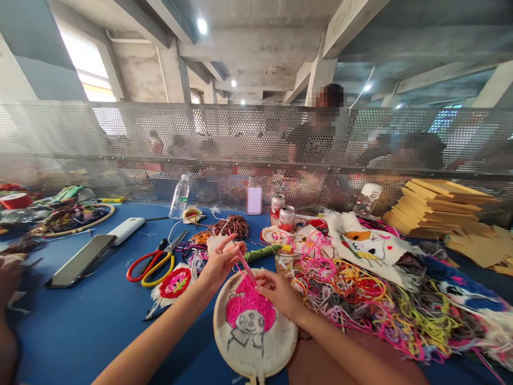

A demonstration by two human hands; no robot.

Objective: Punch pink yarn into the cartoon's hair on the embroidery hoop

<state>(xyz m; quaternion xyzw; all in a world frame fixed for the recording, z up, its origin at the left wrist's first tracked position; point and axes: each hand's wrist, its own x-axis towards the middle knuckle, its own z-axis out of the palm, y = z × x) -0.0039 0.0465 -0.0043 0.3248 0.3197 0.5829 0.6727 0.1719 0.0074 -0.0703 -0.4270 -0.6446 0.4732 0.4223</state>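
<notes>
An embroidery hoop [280, 342] with white cloth stands tilted before me, bearing a drawn cartoon figure whose hood is filled with bright pink stitches [245, 302]. My right hand [278, 291] pinches a pink, pen-like punch needle [246, 267] at the upper part of the cloth. Beside the tool's upper end is my left hand [222, 259], its fingers bent together around pink yarn that runs over them; the exact grip is partly hidden. Left of the hoop lie scissors [160, 262] with red and yellow handles and a round red stitched piece [175, 282].
Tangled coloured yarn [360, 299] and stitched cloths [363, 246] cover the right side. Two cans [286, 218], a water bottle [180, 197] and stacked tan pieces [436, 206] stand near the perforated metal screen [240, 133]. A phone [82, 262] lies left. Another person's hand [10, 280] shows at the left edge.
</notes>
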